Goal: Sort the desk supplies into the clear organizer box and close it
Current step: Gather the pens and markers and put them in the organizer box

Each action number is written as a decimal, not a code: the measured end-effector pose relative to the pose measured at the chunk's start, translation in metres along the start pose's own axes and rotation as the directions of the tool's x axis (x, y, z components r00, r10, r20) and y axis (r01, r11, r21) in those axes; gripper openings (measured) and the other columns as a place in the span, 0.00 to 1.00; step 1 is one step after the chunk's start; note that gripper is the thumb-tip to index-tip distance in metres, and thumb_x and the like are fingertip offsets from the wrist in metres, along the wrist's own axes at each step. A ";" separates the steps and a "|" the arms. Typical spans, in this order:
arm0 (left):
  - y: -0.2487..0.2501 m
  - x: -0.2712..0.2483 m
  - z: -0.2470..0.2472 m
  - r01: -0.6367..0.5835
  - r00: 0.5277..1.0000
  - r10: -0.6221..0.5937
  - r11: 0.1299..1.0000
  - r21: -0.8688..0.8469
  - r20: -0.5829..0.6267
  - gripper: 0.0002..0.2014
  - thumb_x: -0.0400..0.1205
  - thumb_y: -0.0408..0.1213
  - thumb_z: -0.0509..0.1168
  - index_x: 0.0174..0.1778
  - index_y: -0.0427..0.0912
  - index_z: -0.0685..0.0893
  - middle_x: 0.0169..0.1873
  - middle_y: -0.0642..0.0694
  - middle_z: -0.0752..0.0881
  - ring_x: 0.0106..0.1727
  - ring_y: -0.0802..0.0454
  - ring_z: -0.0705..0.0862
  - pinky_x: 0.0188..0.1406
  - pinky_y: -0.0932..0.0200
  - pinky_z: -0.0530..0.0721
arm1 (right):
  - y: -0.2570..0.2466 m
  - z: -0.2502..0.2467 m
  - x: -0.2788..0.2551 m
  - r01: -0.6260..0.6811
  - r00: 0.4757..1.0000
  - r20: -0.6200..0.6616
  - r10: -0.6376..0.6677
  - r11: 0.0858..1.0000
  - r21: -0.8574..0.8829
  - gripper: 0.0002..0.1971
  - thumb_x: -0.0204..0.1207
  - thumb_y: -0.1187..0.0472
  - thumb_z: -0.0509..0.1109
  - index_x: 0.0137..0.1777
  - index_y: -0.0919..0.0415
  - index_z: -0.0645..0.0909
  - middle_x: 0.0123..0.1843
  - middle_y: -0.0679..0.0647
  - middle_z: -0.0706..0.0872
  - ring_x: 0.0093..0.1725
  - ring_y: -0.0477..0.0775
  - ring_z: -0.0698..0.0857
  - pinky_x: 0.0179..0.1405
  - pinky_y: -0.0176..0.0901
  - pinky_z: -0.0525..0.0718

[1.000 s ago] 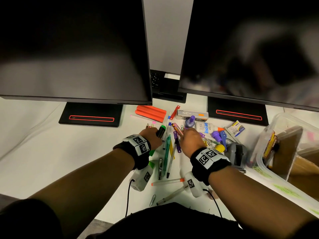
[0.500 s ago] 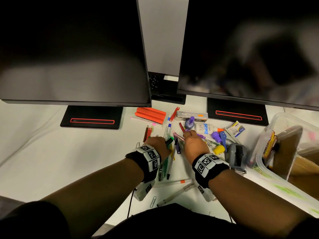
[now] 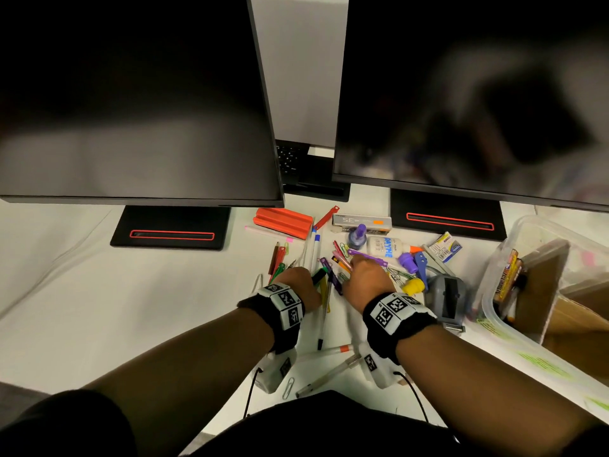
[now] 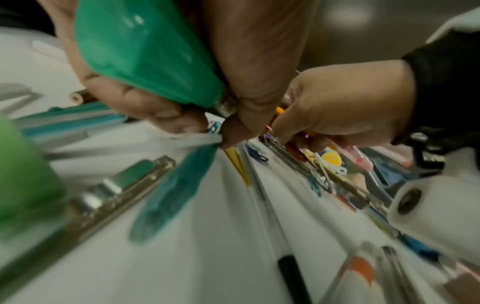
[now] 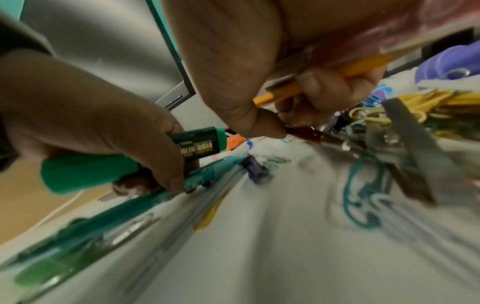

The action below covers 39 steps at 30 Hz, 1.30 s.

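My left hand [image 3: 298, 285] grips a green highlighter [image 4: 145, 51] with a black barrel [image 5: 197, 144], and its fingertips pinch a thin white pen [image 4: 197, 139] in the loose pen pile [image 3: 326, 291]. Just to its right, my right hand [image 3: 369, 278] holds an orange pen [image 5: 358, 67] together with other pens in the palm. Its thumb and finger touch a red pen [image 5: 309, 132]. The clear organizer box [image 3: 487, 311] stands open at the right edge of the desk with cardboard pieces and a battery pack inside.
Two monitors [image 3: 138, 94] overhang the back of the desk on black stands. A glue bottle [image 3: 384, 247], a purple ink bottle [image 3: 357, 237], a staples box [image 3: 361, 222], an orange case [image 3: 283, 221] and a grey stapler [image 3: 445, 291] lie around the pile, with paper clips scattered.
My left hand has pulled back toward me and rightward with the green highlighter, onto the pen pile. My right hand has barely shifted, still working among the pens.
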<state>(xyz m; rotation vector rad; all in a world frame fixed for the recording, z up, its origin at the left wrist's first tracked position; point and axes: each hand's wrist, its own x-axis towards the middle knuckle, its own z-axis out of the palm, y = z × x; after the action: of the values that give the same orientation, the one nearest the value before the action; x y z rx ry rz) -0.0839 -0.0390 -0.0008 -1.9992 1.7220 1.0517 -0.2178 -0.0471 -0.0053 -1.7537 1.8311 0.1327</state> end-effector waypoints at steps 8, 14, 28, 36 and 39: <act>-0.009 0.009 -0.023 0.065 0.992 -0.099 0.936 -0.346 -0.081 0.15 0.76 0.42 0.62 0.55 0.40 0.80 0.45 0.43 0.83 0.46 0.43 0.82 0.44 0.56 0.80 | -0.011 -0.001 0.003 -0.068 0.998 -0.006 0.070 0.984 0.165 0.14 0.78 0.61 0.62 0.60 0.68 0.77 0.62 0.67 0.84 0.62 0.65 0.82 0.58 0.47 0.80; -0.015 0.010 -0.031 0.019 0.987 -0.115 0.777 -0.629 -0.112 0.15 0.81 0.36 0.56 0.60 0.37 0.80 0.52 0.40 0.90 0.48 0.47 0.81 0.52 0.58 0.77 | -0.019 0.014 -0.001 -0.029 0.999 0.034 0.028 0.999 0.037 0.17 0.83 0.57 0.58 0.63 0.68 0.76 0.65 0.65 0.82 0.65 0.65 0.81 0.61 0.49 0.79; -0.030 0.010 -0.035 -0.023 0.998 -0.055 0.293 -0.956 -0.041 0.08 0.85 0.38 0.59 0.48 0.41 0.82 0.54 0.41 0.89 0.56 0.51 0.83 0.54 0.59 0.75 | -0.016 0.006 0.011 -0.085 0.994 0.079 0.081 0.995 0.047 0.26 0.78 0.47 0.65 0.63 0.70 0.77 0.62 0.65 0.83 0.62 0.64 0.83 0.55 0.46 0.80; -0.031 0.007 -0.035 -0.109 0.993 -0.001 0.314 -0.943 -0.116 0.05 0.83 0.37 0.63 0.48 0.42 0.84 0.56 0.44 0.87 0.58 0.50 0.83 0.62 0.57 0.75 | -0.026 0.001 0.020 -0.127 0.990 0.092 0.106 0.951 0.280 0.14 0.81 0.54 0.58 0.48 0.66 0.75 0.45 0.62 0.79 0.48 0.63 0.81 0.44 0.45 0.75; -0.037 0.008 -0.038 -0.138 0.985 -0.055 0.302 -0.943 -0.162 0.06 0.84 0.32 0.61 0.42 0.43 0.80 0.41 0.43 0.86 0.41 0.52 0.85 0.51 0.57 0.81 | -0.032 0.002 0.022 -0.152 0.985 0.120 0.121 0.943 0.297 0.15 0.83 0.56 0.57 0.54 0.70 0.76 0.51 0.65 0.80 0.53 0.64 0.82 0.44 0.43 0.74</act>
<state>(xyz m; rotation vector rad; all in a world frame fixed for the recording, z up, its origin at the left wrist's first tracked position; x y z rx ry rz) -0.0363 -0.0606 0.0119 -2.7204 1.2149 2.4450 -0.1864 -0.0697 -0.0073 -1.3830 1.7915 -0.0087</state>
